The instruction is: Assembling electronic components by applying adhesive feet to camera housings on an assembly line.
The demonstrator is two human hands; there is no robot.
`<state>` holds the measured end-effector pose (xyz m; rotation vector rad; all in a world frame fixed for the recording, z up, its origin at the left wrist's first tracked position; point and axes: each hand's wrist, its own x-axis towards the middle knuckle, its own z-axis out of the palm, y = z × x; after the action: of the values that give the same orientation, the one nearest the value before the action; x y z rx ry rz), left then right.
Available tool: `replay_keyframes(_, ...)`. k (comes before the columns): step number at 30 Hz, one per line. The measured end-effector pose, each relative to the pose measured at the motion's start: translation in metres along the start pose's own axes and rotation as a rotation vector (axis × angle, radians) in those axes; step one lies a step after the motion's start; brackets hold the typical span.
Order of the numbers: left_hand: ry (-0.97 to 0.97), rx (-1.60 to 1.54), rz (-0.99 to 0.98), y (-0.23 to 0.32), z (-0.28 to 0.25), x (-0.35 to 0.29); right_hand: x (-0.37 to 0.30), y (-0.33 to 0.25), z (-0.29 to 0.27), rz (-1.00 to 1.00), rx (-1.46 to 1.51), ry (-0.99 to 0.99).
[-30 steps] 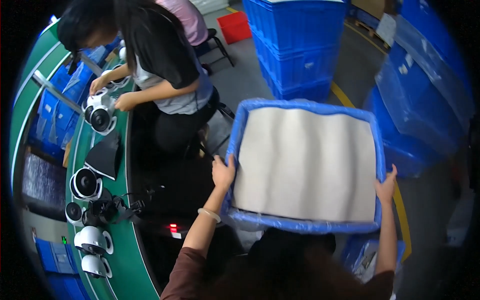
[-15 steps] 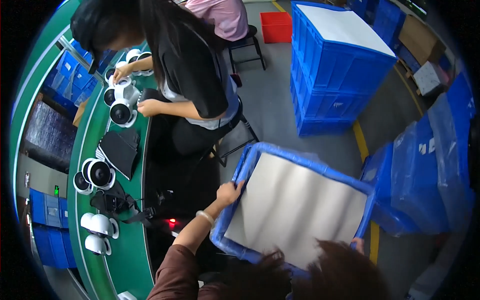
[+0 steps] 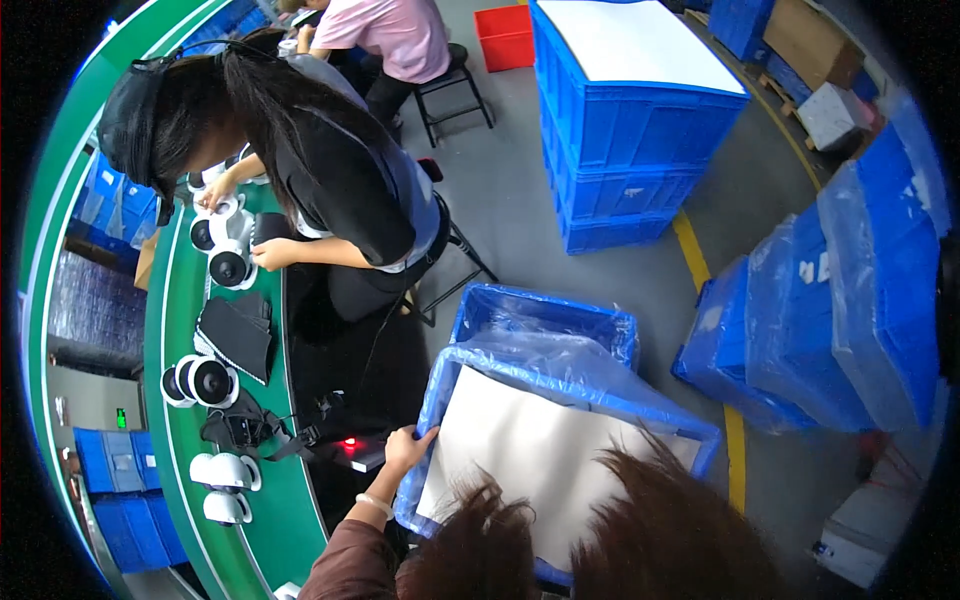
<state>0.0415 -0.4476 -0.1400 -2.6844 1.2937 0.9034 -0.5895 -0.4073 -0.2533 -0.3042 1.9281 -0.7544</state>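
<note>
My left hand (image 3: pixel 406 452), with a white band at the wrist, is closed on the left rim of a blue plastic crate (image 3: pixel 712 440). Clear plastic film lines the crate, and an off-white sheet (image 3: pixel 520 435) lies inside it. Dark hair hangs over the crate's near side. My right hand is out of sight. Just beyond this crate, partly covered by it, stands a second blue crate (image 3: pixel 600 322) with plastic film in it.
Left is a green workbench (image 3: pixel 235 525) bearing white dome cameras (image 3: pixel 205 380), dark sheets (image 3: pixel 238 335) and a black strap (image 3: pixel 245 425). A co-worker (image 3: pixel 340 190) sits there handling white cameras. Blue crates (image 3: pixel 640 130) are stacked ahead; film-wrapped crates (image 3: pixel 800 300) stand right.
The crate with the sheet has moved toward me and left with my left hand on it. The crate behind it is now uncovered. My right hand has gone out of view.
</note>
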Motion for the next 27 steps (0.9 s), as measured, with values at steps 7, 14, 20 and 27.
replay_keyframes(7,-0.023,0.002,0.04,0.007,0.007,0.002,-0.055,0.011,-0.012,-0.084,0.011,0.032)
replay_keyframes(14,-0.037,-0.014,0.062,0.013,0.022,0.01,-0.11,0.049,-0.003,-0.092,-0.01,0.001)
replay_keyframes(20,-0.031,-0.072,0.078,0.006,0.023,0.005,-0.127,0.049,0.013,-0.157,-0.025,-0.034)
replay_keyframes(27,0.001,-0.117,0.018,0.004,0.024,-0.001,-0.153,0.024,-0.01,-0.155,-0.008,0.083)
